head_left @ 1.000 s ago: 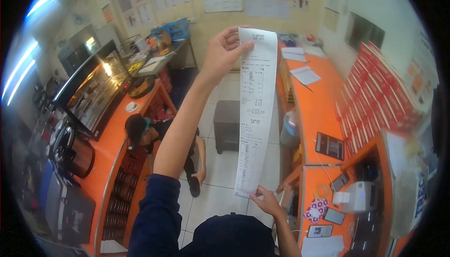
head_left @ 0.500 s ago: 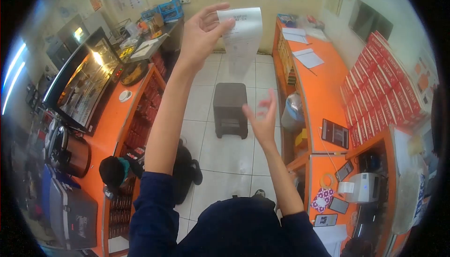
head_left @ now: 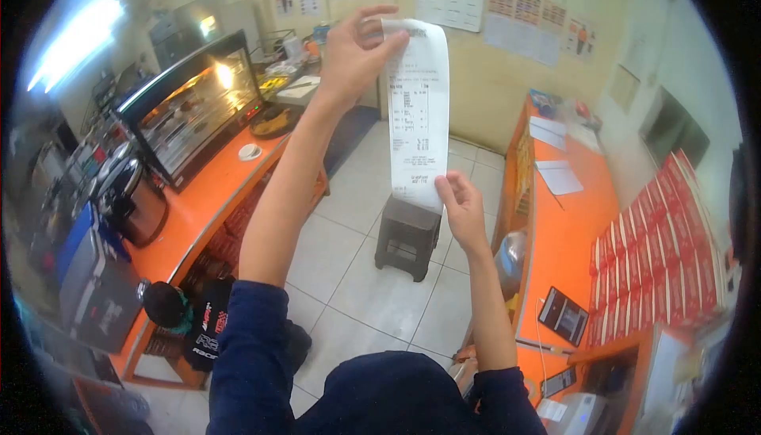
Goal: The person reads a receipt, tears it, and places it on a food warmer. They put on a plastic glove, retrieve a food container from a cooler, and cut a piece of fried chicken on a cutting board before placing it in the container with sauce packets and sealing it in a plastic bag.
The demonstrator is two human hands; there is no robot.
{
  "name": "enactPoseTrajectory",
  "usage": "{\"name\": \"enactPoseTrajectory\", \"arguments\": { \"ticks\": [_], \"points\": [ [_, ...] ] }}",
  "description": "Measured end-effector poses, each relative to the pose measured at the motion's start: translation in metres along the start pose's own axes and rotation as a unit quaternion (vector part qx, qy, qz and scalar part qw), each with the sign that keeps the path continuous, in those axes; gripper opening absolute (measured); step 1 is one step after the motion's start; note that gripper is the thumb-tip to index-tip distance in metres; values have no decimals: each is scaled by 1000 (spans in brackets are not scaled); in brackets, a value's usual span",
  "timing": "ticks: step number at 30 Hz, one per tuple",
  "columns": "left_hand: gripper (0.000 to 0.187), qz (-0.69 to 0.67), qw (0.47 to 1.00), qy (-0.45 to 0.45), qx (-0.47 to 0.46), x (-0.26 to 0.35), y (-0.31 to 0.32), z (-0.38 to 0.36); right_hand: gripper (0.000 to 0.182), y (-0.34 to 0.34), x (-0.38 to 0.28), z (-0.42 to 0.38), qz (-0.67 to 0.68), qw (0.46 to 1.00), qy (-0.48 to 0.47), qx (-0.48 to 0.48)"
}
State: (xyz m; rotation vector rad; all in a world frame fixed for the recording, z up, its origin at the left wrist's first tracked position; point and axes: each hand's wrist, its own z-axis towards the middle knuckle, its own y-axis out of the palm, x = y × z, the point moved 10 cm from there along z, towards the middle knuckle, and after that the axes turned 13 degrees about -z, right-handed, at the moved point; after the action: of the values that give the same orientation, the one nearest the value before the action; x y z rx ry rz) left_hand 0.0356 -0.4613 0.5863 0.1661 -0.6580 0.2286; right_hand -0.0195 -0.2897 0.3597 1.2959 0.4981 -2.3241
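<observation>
The long printed receipt hangs face-on in front of the person's body, near the middle of the view, its print running down the strip; clock directions here are read from its centre. At between ten and eleven o'clock, the left hand pinches its top end, the thumb lying on the printed face. At five o'clock, the right hand holds the lower right edge, with thumb and finger close together. The paper's lower end curves and overlaps the view of a dark stool, which stands on the tiled floor at six o'clock.

At nine o'clock, a lit display cabinet stands on the left orange bench, with a small white round item near it. At eight o'clock come a dark metallic pot and, farther out, a grey box. Between seven and eight, a second person in a dark cap is low beside that bench.

Toward four o'clock, sheets of paper lie on the right orange bench, and red and white boxes are stacked high. At five o'clock are a tablet and a phone. A whiteboard hangs on the wall between twelve and one.
</observation>
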Motion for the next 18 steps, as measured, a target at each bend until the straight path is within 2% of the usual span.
{"name": "enactPoseTrajectory", "arguments": {
  "ticks": [4,10,14,15,18],
  "points": [
    [49,47,998,-22,33,-25,-21,10,23,6,-2,-3,79,996,39,-33],
    [47,106,990,9,89,-28,-39,23,33,17,-2,-1,104,982,88,-127],
    [56,107,991,-1,79,-34,-76,48,29,31,7,0,115,966,114,-200],
    [49,89,991,-5,104,-34,-88,52,27,34,10,2,119,963,115,-211],
    [47,240,956,-2,167,-12,-115,52,25,45,28,16,127,957,123,-229]
  ]
}}
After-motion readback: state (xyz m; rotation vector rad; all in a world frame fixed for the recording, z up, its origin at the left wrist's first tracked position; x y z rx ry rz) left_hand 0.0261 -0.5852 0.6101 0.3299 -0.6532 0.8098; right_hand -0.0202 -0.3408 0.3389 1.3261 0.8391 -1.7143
